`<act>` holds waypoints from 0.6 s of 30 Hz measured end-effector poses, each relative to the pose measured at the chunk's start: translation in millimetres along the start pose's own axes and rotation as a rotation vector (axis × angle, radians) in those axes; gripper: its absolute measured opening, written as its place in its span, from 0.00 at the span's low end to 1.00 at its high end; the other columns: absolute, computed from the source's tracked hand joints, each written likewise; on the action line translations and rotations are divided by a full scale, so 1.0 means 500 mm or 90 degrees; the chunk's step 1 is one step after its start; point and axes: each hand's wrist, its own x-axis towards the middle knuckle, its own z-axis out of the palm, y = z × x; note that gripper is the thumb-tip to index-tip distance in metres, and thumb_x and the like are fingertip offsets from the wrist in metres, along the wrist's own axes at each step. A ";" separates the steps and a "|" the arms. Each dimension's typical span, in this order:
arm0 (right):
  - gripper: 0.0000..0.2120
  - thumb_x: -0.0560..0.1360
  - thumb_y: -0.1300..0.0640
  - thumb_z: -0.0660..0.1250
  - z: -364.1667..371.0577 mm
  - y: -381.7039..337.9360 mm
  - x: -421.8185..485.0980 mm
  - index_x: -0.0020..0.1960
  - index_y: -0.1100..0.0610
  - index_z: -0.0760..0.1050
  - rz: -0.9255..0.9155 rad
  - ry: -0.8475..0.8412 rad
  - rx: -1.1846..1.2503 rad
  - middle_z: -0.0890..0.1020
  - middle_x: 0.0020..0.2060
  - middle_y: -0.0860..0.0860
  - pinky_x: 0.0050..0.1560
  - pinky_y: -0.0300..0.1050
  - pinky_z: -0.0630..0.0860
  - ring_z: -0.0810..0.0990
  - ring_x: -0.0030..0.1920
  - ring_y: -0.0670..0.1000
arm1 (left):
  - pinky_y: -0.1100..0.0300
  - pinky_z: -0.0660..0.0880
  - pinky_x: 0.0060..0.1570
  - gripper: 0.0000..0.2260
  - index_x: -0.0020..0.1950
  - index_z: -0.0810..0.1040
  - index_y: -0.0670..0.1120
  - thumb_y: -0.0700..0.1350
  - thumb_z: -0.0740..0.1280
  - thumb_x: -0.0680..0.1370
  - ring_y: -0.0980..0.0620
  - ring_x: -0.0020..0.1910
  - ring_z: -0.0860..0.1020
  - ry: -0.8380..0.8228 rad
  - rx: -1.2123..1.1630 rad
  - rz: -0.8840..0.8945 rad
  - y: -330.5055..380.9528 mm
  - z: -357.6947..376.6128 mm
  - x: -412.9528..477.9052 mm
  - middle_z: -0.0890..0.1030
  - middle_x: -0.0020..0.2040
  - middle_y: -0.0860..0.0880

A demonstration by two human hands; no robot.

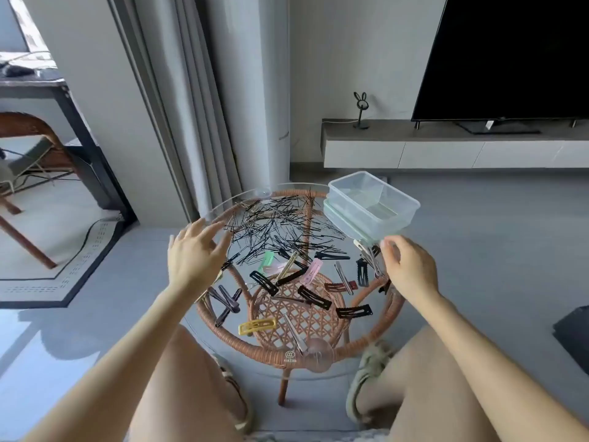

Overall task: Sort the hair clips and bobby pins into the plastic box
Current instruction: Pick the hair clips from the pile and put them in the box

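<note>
A heap of black bobby pins [274, 224] lies on the far half of a round glass tabletop [223, 202]. Several coloured and black hair clips [314, 296] are scattered on the near half, among them a yellow clip [257, 326] and a pink clip [311, 272]. A clear plastic box [373, 202] with an inner divider stands at the table's far right, on a pale green lid. My left hand [194, 253] hovers over the left rim, fingers spread, holding nothing. My right hand [409, 266] hangs over the right rim just below the box, fingers loosely bent, holding nothing.
The glass top rests on a rattan frame [299, 314]. My knees flank the near side of the table. A curtain [197, 90] hangs behind it, and a low TV cabinet [446, 145] with a television stands at the far right. A chair and rug are at the left.
</note>
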 end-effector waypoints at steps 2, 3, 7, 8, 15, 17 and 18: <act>0.20 0.78 0.47 0.56 0.025 0.028 0.000 0.65 0.57 0.70 0.082 -0.061 0.014 0.76 0.63 0.55 0.58 0.48 0.70 0.73 0.62 0.56 | 0.40 0.52 0.72 0.24 0.71 0.66 0.58 0.63 0.50 0.77 0.41 0.74 0.59 -0.065 0.088 -0.131 -0.033 0.035 -0.020 0.62 0.75 0.42; 0.24 0.78 0.45 0.55 0.046 0.048 -0.003 0.68 0.57 0.66 0.106 -0.098 0.011 0.71 0.67 0.55 0.63 0.50 0.68 0.69 0.67 0.56 | 0.38 0.49 0.72 0.25 0.72 0.62 0.59 0.64 0.49 0.77 0.40 0.75 0.56 -0.098 0.118 -0.167 -0.056 0.062 -0.033 0.58 0.76 0.42; 0.33 0.77 0.39 0.52 0.122 0.062 -0.014 0.75 0.56 0.53 0.134 -0.185 -0.080 0.56 0.75 0.56 0.74 0.57 0.51 0.51 0.75 0.58 | 0.38 0.43 0.73 0.28 0.75 0.52 0.59 0.66 0.45 0.76 0.36 0.76 0.48 -0.182 0.090 -0.227 -0.087 0.144 -0.061 0.52 0.77 0.39; 0.33 0.77 0.38 0.51 0.133 0.050 -0.018 0.75 0.57 0.52 0.126 -0.184 -0.118 0.55 0.75 0.56 0.75 0.56 0.48 0.50 0.76 0.58 | 0.40 0.42 0.74 0.28 0.75 0.52 0.58 0.66 0.45 0.76 0.36 0.76 0.46 -0.181 0.083 -0.222 -0.083 0.156 -0.062 0.51 0.77 0.38; 0.25 0.80 0.49 0.52 0.194 -0.061 -0.068 0.75 0.55 0.54 -0.020 -0.233 -0.034 0.58 0.75 0.55 0.76 0.55 0.47 0.51 0.75 0.57 | 0.46 0.41 0.75 0.29 0.76 0.54 0.52 0.64 0.46 0.78 0.41 0.77 0.46 -0.164 0.007 -0.123 -0.004 0.193 -0.080 0.51 0.77 0.39; 0.23 0.80 0.50 0.53 0.200 -0.087 -0.079 0.73 0.56 0.58 -0.049 -0.242 -0.011 0.60 0.74 0.54 0.75 0.54 0.50 0.53 0.75 0.56 | 0.46 0.43 0.75 0.27 0.76 0.56 0.51 0.61 0.49 0.79 0.43 0.77 0.47 -0.180 -0.080 -0.100 0.014 0.191 -0.083 0.51 0.77 0.43; 0.22 0.80 0.51 0.54 0.193 -0.096 -0.079 0.72 0.57 0.61 -0.059 -0.228 0.025 0.63 0.73 0.54 0.74 0.53 0.56 0.59 0.74 0.55 | 0.45 0.46 0.75 0.26 0.75 0.57 0.52 0.60 0.51 0.79 0.44 0.77 0.48 -0.186 -0.128 -0.100 0.019 0.185 -0.084 0.52 0.78 0.45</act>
